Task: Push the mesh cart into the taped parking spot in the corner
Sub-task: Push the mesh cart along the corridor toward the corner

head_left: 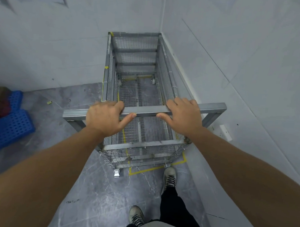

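Note:
The grey metal mesh cart (pixel 136 64) stands lengthwise in the corner, its far end against the back wall and its right side along the right wall. My left hand (pixel 104 118) and my right hand (pixel 183 115) both grip the cart's grey handle bar (pixel 146 111), thumbs underneath. Yellow floor tape (pixel 149 169) marks a rectangle; its near edge shows just behind the cart's near wheels, and one line runs under the mesh floor. The cart's near left wheel (pixel 116 173) sits a little left of the tape's corner.
Blue perforated plastic crates (pixel 8 123) lie on the grey floor at the left. A white wall socket (pixel 225 132) sits low on the right wall. My two shoes (pixel 169 178) stand right behind the cart. Open floor lies left of the cart.

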Tool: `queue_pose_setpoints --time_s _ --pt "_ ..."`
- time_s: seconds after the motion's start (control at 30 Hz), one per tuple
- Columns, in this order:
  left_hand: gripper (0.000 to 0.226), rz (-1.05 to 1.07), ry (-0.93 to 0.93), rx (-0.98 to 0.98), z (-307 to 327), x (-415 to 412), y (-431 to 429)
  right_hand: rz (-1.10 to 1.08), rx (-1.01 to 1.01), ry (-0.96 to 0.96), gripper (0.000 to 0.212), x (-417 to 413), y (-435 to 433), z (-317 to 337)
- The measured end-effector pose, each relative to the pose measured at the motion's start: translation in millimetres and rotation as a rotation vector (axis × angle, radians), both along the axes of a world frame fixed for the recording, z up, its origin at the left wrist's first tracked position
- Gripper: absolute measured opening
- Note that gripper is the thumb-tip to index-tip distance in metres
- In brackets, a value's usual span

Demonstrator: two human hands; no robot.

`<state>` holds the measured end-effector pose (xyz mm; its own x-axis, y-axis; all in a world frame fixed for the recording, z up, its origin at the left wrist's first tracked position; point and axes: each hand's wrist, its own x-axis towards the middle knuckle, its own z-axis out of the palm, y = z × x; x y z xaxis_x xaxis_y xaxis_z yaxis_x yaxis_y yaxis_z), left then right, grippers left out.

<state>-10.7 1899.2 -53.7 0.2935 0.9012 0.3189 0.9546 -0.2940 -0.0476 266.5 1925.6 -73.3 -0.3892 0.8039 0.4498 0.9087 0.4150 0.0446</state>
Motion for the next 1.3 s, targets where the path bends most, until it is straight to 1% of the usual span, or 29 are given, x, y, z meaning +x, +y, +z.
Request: queue_pose_setpoints --time_s 0.23,0.37,0.6,0.87,1.3 --pt "0.054 -0.002 -0.001 0.02 -0.6 3.1 1.4 -0.015 0.026 -0.003 0.063 3.1 0.3 -3.5" --pt "0.054 -0.001 0.016 0.018 -2.5 2.9 2.7 -0.023 0.002 -0.013 0.06 2.4 -0.1 -2.2" --pt "0.051 0.006 -0.011 0.043 -2.2 1.0 0.1 -0.035 -0.066 -0.031 0.063 -2.1 -2.7 1.2" --pt "0.053 0.006 -0.004 0.073 -3.2 2.9 2.2 -0.033 -0.057 -0.028 0.062 -0.6 -0.5 3.1" --pt "0.059 0.019 0.029 -0.063 2.0 1.2 1.2 -0.028 -0.101 -0.055 0.066 0.3 -1.8 4.5"
